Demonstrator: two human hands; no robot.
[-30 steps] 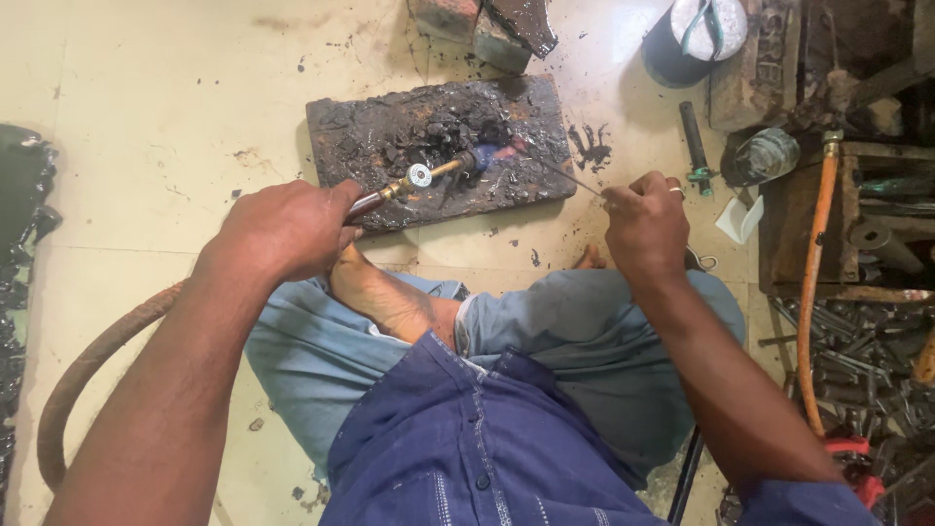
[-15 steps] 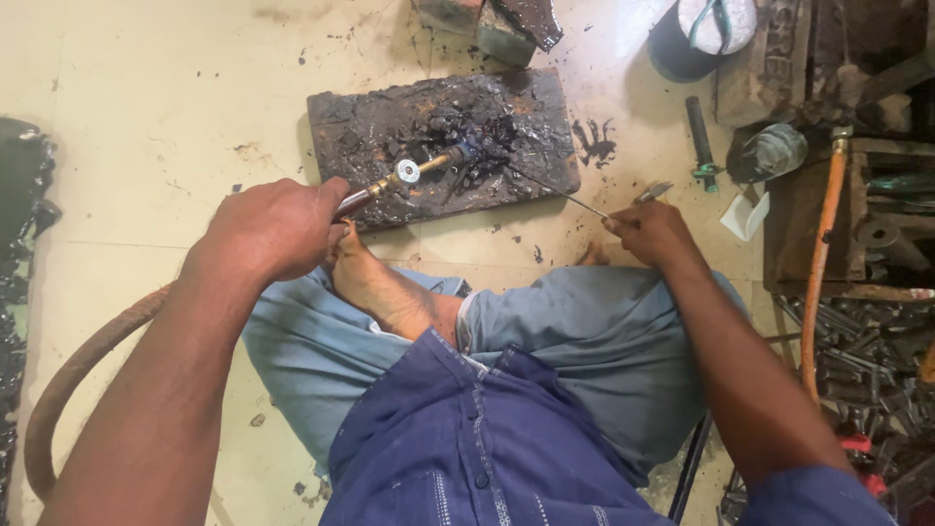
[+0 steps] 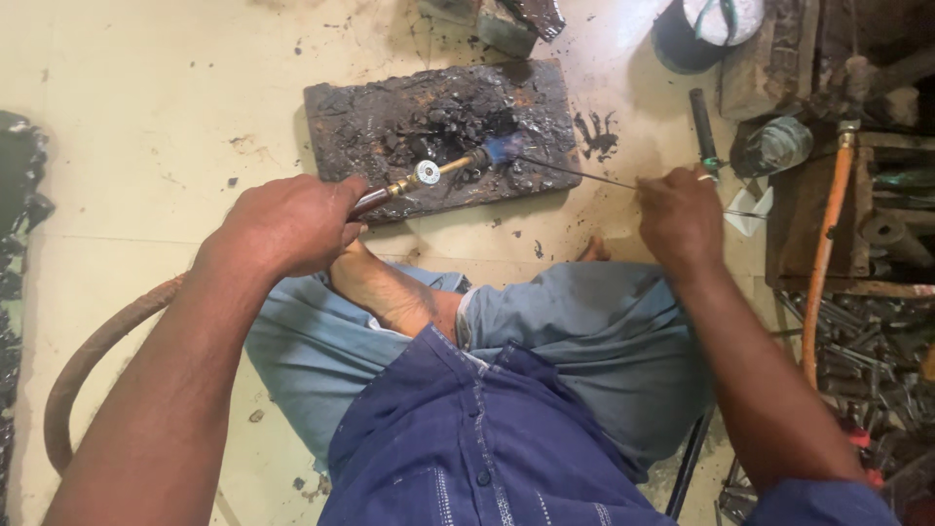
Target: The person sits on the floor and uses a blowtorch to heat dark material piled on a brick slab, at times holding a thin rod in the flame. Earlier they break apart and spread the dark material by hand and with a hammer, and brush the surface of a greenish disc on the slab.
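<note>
The left hand (image 3: 287, 226) is wrapped tight round the handle of a gas torch (image 3: 429, 175), whose brass neck runs toward two o'clock and ends in a small blue flame (image 3: 504, 149). The flame plays on the charred, blackened slab (image 3: 341, 122) lying on the floor at twelve o'clock from the person's crossed legs. A brown hose (image 3: 88, 360) loops off from the torch handle toward eight o'clock.

The right hand (image 3: 679, 216) has its fingers pinched together on a thin metal rod (image 3: 575, 173), which reaches toward ten o'clock so that its tip sits right at the flame.

Judging by this, the work is in mid-course: the torch is lit, rod and flame meet over the slab, and heating is in hand. Which small piece among the dark lumps on the slab is being joined is hard to make out, so I cannot say whether any seam is finished. The orange pipe (image 3: 823, 253) and scrap metal (image 3: 857, 341) at four o'clock lie untouched.
</note>
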